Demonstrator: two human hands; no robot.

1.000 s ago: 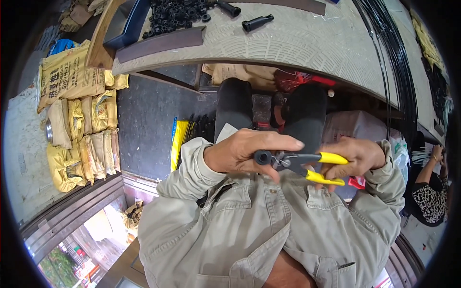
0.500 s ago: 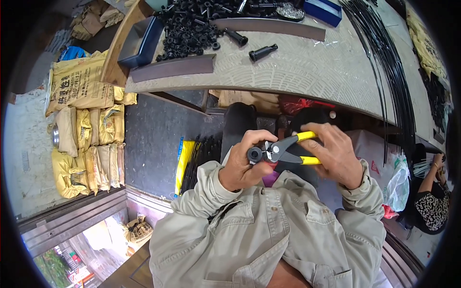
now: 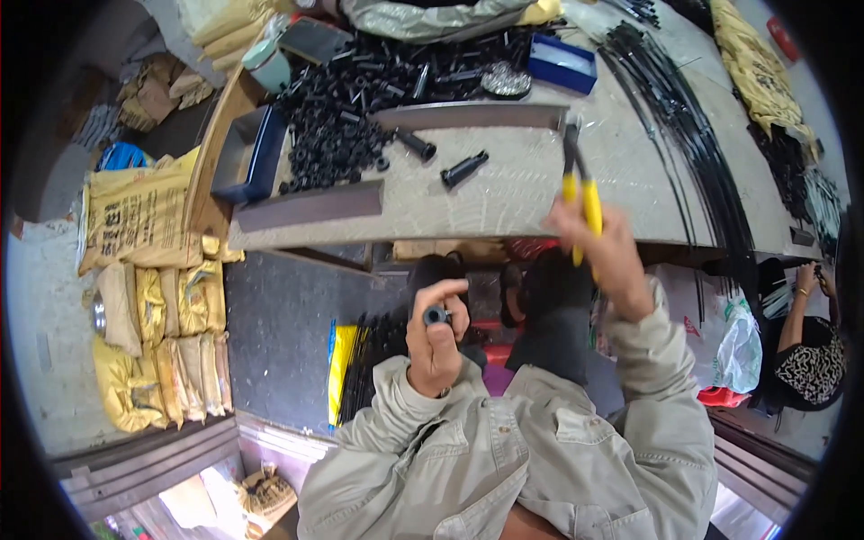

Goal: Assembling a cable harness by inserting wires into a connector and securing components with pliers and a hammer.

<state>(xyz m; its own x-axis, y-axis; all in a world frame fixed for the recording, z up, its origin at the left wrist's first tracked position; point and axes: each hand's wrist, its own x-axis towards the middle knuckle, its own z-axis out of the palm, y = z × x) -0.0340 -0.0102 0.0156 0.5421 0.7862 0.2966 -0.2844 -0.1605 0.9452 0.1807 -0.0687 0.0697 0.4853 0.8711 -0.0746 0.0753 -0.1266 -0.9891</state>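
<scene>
Above my lap, my left hand (image 3: 436, 355) is closed round a short black tubular part (image 3: 436, 316), its hollow round end facing up. My right hand (image 3: 610, 252) grips yellow-handled cutting pliers (image 3: 591, 207) by the handles, over the table's front edge. Their dark jaws point away from me, near the right end of a long metal strip (image 3: 468, 116). Two similar black tubular parts, a far one (image 3: 415, 144) and a nearer one (image 3: 464, 169), lie on the table to the left of the pliers.
A pile of small black parts (image 3: 335, 151) covers the table's left, beside a blue open box (image 3: 245, 157). Another blue box (image 3: 562, 65) stands farther back. Long black cable ties (image 3: 688, 135) hang over the right edge. Yellow sacks (image 3: 135, 216) are stacked left; another person (image 3: 810, 355) sits right.
The pliers have left the black part and moved forward over the table in my right hand. My left hand has shifted slightly left and down with the part. The view has tilted up.
</scene>
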